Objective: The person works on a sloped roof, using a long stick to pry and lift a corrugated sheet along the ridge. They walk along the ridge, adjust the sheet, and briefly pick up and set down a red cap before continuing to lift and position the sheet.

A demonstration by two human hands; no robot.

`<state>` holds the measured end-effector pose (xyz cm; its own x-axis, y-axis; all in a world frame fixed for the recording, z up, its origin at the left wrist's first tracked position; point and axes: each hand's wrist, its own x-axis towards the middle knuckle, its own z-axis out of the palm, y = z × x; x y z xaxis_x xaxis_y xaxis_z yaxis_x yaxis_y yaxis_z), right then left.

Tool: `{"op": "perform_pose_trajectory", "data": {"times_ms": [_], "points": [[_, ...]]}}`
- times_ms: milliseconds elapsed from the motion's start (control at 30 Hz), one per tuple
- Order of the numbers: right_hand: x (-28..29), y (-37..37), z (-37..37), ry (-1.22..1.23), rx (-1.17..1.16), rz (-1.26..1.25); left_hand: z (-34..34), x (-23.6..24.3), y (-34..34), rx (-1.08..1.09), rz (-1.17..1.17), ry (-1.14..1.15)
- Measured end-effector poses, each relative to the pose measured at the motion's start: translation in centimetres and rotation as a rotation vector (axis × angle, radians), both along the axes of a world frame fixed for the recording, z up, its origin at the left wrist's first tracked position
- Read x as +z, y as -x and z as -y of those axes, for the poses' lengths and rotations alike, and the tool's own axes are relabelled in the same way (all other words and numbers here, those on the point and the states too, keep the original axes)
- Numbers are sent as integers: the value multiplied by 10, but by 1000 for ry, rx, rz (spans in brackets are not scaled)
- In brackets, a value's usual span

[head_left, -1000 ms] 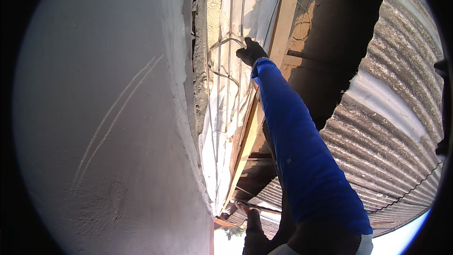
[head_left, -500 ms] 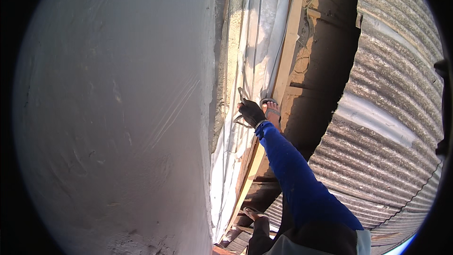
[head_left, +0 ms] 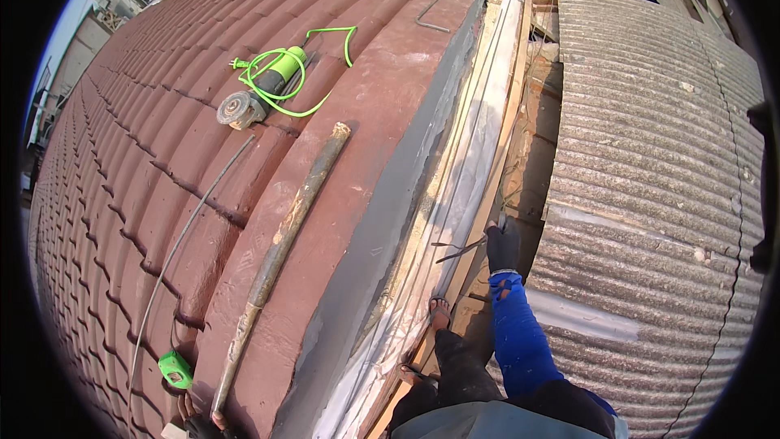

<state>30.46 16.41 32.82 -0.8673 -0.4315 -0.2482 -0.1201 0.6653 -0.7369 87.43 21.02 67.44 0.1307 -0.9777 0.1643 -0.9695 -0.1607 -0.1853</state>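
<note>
My right hand (head_left: 504, 245), in a dark glove with bare fingertips, is closed around a grey metal tool with two thin arms (head_left: 457, 254), like pincers. The arms point left over the wooden board (head_left: 481, 236) beside the gutter strip. At the lower left edge, my left hand (head_left: 195, 423), also gloved, is partly cut off, its fingers apart on the red roof. Just above it lies a green tape measure (head_left: 175, 370). Beside its fingers is the lower end of a long, dirty pipe (head_left: 284, 244).
A green angle grinder (head_left: 272, 77) with its coiled cord lies on the roof tiles (head_left: 162, 130). A thin rod (head_left: 175, 248) and a bent rod (head_left: 431, 12) lie there too. On the right, corrugated sheets (head_left: 650, 154) border a dark gap (head_left: 540, 146). My sandaled feet (head_left: 439, 311) stand by the board.
The view has swung from the grey wall surface to the wider roof. My right hand, still holding the tool, has moved right, over the gap's edge. My left hand has come into view.
</note>
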Motion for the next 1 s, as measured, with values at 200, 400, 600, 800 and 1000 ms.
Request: {"op": "perform_pose_trajectory", "data": {"times_ms": [200, 400, 600, 800, 1000], "points": [[221, -102, 149, 689, 436, -579, -10, 1, 0, -11, -99, 208], [350, -331, 202, 634, 1472, -739, -12, 13, 6, -17, -167, 307], [367, -458, 140, 546, 1712, -706, -17, 13, 0, -53, -290, 400], [361, -484, 76, 865, 1524, -379, -15, 7, -6, -37, -339, 423], [324, -476, 22, 869, 1362, -375, -14, -5, -15, -48, -533, 622]]}}
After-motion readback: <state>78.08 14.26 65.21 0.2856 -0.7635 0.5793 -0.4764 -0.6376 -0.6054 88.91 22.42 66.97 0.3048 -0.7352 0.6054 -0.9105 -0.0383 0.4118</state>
